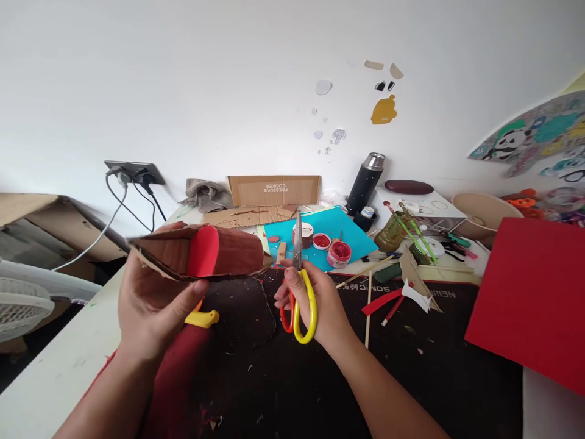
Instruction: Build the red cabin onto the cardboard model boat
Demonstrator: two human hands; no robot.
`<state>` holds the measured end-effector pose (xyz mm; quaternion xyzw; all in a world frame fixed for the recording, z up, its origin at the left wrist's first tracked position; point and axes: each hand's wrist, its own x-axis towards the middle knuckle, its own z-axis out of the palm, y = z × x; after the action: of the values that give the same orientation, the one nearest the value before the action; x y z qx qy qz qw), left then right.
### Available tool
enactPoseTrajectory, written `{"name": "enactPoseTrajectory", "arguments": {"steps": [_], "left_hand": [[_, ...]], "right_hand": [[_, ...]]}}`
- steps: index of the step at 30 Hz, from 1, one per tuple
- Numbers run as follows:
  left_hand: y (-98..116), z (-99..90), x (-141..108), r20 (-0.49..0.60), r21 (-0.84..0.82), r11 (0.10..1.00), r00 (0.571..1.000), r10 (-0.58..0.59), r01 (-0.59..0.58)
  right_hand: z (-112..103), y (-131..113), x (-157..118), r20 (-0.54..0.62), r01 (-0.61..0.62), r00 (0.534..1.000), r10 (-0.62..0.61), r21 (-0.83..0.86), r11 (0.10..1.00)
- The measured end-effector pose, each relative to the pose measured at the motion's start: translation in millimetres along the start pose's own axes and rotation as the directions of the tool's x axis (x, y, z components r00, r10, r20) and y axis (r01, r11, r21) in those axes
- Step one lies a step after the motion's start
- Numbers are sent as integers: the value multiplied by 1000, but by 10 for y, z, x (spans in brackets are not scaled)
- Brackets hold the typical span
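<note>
1. One left hand (148,305) held one brown cardboard piece (240,250), thumb along its lower edge, above the left part of the black mat (283,390). One red insert (204,251) crossed the piece's hollow.
2. One right hand (320,299) held one pair of scissors (297,244) above the mat's middle, blades upward (one handle loop was yellow, the other red).
3. One yellow curved object (201,318) showed beneath the left hand, over the mat.
4. Beyond the mat, one blue sheet (354,235) bore one white-rimmed tub (303,235), one small round container of red paint (322,241) and one larger jar of red paint (339,255).
5. Farther beyond the mat stood one black flask (364,183) and one printed cardboard panel (274,196) (its two words, "PRESSURE COOKER", appeared upside down).
6. One large red sheet (534,305) overlapped the mat's right edge; one narrow red strip (381,302) lay on the mat, right of the scissors.
7. One white fan (22,308) was left of the mat.
</note>
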<state>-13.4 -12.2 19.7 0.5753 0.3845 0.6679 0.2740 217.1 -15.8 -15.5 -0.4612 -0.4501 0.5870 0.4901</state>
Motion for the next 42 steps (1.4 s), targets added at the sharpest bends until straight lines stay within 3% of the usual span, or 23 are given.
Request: {"name": "enactPoseTrajectory", "arguments": {"steps": [3, 6, 11, 15, 22, 32, 38, 42], "left_hand": [[39, 19, -7, 62, 115, 970, 976, 208, -214], [35, 16, 22, 233, 191, 903, 911, 340, -386], [-81, -69, 37, 453, 241, 837, 820, 350, -491], [-135, -124, 18, 528, 262, 826, 790, 310, -499], [-125, -134, 13, 518, 245, 867, 815, 260, -433], [-137, -139, 51, 484, 233, 921, 859, 170, -313], [-99, -145, 72, 501, 219, 942, 858, 114, -253], [-113, -153, 70, 488, 201, 957, 868, 88, -210]], "right_hand": [[-28, 15, 13, -15, 10, 1000, -10, -14, 1000], [-52, 30, 17, 14, 7, 1000, -7, 5, 1000], [-81, 0, -8, 101, 31, 994, -31, 2, 1000], [-119, -73, -29, 108, 2, 994, 5, -63, 998], [-205, -146, -26, 147, 33, 989, -9, -159, 987], [-213, -108, -1, 19, 46, 999, -42, -500, 865], [-162, -117, 49, 18, -35, 999, 50, -479, 877], [-154, -181, 98, 68, 1, 997, 39, -512, 859]]}}
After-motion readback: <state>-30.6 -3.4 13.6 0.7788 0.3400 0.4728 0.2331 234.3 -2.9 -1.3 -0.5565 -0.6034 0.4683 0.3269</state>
